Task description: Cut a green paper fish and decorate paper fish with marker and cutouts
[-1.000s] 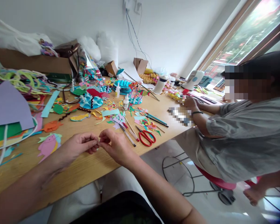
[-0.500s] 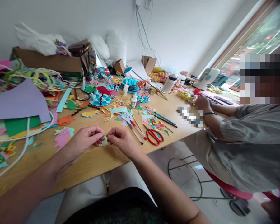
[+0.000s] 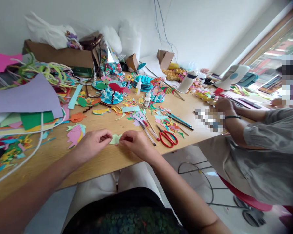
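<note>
The pale green cut-out (image 3: 115, 139) is matt paper, the table (image 3: 107, 160) smooth wood (faintly glossy).

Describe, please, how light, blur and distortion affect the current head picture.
Head view: daylight shows at the window, with a pale sheen on the table; head view: the left forearm looks stretched and soft toward the edge; head view: the green paper reads fairly clearly; head view: pixel blocks hide part of the other person.

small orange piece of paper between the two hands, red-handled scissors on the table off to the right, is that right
Not quite: in the head view, the small piece of paper between the left hand and right hand is pale green, not orange. The red-handled scissors do lie on the table to the right.
</note>
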Demonstrator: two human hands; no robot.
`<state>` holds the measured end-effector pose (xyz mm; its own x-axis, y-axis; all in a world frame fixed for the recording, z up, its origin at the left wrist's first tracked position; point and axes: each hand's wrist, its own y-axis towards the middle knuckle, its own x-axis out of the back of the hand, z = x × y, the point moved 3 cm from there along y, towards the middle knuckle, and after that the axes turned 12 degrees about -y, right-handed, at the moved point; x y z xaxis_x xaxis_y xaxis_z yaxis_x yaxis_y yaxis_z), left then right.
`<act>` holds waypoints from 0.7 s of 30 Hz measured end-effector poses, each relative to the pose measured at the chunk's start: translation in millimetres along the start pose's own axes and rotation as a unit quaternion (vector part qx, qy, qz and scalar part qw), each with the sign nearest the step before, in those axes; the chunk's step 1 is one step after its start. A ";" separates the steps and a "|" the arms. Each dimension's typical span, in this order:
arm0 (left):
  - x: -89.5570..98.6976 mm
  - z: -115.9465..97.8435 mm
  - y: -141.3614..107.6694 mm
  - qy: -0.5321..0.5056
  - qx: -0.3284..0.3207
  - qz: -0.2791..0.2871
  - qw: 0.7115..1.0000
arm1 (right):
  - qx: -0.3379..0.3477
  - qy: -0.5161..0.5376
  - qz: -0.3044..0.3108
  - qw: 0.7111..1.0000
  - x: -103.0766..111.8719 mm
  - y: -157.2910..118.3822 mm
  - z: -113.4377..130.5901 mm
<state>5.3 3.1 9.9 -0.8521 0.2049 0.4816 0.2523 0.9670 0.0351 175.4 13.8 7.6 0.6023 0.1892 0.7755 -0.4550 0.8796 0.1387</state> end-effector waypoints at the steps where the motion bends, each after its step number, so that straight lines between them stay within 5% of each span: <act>1: -1.3 2.5 -2.1 0.050 -0.028 0.005 0.998 | 0.017 -0.030 0.016 0.999 -2.1 -1.7 1.3; 10: -7.2 19.5 -15.2 0.181 -0.145 0.006 0.973 | 0.076 -0.246 0.086 0.963 -16.5 -1.7 11.2; 21: -5.9 26.3 -15.5 0.189 -0.135 0.006 0.973 | 0.152 -0.350 0.110 0.918 -23.0 1.7 10.5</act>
<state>-5.7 -9.2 -16.6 -0.6322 0.0964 0.7688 0.4155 0.8797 0.2314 154.0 6.3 -3.5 -0.0467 -0.0740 0.9962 -0.7411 0.6712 0.0151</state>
